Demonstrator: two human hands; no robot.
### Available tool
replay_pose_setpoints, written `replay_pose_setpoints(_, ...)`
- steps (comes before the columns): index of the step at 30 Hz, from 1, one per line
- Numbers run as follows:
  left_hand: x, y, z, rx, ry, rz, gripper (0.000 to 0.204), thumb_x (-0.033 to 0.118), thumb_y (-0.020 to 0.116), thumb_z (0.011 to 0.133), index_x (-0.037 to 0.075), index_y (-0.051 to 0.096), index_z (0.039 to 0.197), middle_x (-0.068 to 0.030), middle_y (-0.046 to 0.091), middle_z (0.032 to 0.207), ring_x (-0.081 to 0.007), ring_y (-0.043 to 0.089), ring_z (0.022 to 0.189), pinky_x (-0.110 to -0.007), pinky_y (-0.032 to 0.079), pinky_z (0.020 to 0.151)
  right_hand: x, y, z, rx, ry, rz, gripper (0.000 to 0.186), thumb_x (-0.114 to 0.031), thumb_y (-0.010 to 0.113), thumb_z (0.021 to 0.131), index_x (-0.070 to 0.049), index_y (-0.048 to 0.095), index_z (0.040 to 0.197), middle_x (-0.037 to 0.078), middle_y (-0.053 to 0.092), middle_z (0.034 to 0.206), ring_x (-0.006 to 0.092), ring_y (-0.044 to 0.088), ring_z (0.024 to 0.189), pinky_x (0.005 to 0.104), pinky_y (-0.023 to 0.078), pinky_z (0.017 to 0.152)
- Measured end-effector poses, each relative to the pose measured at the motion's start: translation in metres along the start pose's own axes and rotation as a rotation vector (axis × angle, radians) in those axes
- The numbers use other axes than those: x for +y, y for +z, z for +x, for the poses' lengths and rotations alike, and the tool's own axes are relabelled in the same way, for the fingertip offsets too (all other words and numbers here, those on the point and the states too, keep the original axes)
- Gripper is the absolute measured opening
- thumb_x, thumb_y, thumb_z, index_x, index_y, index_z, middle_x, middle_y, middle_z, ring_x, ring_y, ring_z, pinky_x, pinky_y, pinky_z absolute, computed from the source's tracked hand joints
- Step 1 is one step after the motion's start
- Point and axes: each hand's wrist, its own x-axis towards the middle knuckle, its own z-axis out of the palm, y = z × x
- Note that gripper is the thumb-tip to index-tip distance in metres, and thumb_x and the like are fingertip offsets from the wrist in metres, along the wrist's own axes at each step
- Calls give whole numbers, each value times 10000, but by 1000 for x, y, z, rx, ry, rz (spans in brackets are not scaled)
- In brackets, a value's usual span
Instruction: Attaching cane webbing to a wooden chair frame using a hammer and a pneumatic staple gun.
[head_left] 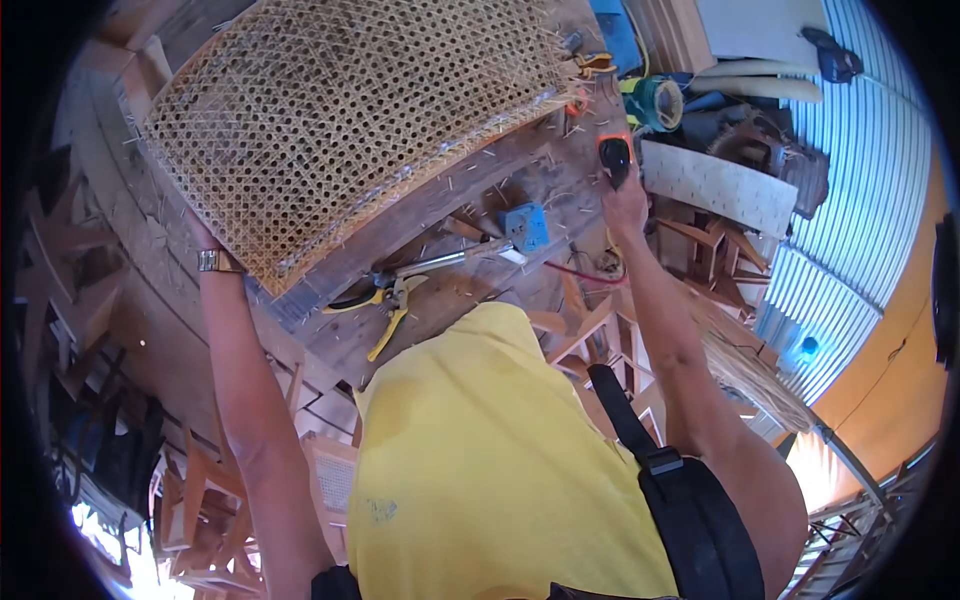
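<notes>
A woven cane panel (360,120) in a wooden frame lies across the workbench (460,210), its trimmed cane ends sticking out along the edges. At the panel's left edge is my left hand (203,232), with a watch on the wrist. Its fingers are hidden by the frame. To the right, apart from the panel, my right hand (627,198) is closed around a black and orange hand tool (615,155), whose exact kind I cannot make out. Yellow-handled cutters (395,308) lie on the bench's near side, beside a metal bar-like tool (432,264) and a blue block-shaped object (525,228).
Loose cane clippings are scattered over the bench. A green and yellow cylindrical container (655,103) stands past its right side. Wooden chair frames (712,250) crowd the right, and more (200,500) stand at lower left. A corrugated metal sheet (850,240) rises at far right.
</notes>
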Motion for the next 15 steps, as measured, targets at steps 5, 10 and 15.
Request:
replay_pose_setpoints(5, -2, 20, -15, 227, 95, 141, 565, 462, 300, 1008, 68, 483, 1370, -147, 539, 1354, -325, 534, 1189, -495, 436, 1020, -4, 47, -13, 30, -222, 101, 803, -344, 627, 883, -61, 188, 1493, 288, 538, 1204, 461, 544, 1090, 512, 440, 896)
replay_pose_setpoints(10, 0, 9, -1, 261, 182, 111, 535, 443, 337, 1004, 65, 508, 1342, -146, 570, 1311, -320, 569, 1131, -482, 477, 964, -33, 36, -65, 318, -404, -97, 691, -274, 645, 884, -22, 326, 1443, 252, 570, 1179, 412, 544, 1085, 477, 426, 937)
replay_pose_setpoints(15, 0, -7, 8, 176, 175, 198, 606, 536, 369, 934, 72, 574, 1265, -146, 652, 1169, -322, 645, 979, -468, 550, 800, -93, 47, -166, -286, -946, 201, 452, -200, 734, 752, -63, 602, 1161, 167, 569, 1134, 357, 506, 1152, 469, 406, 983)
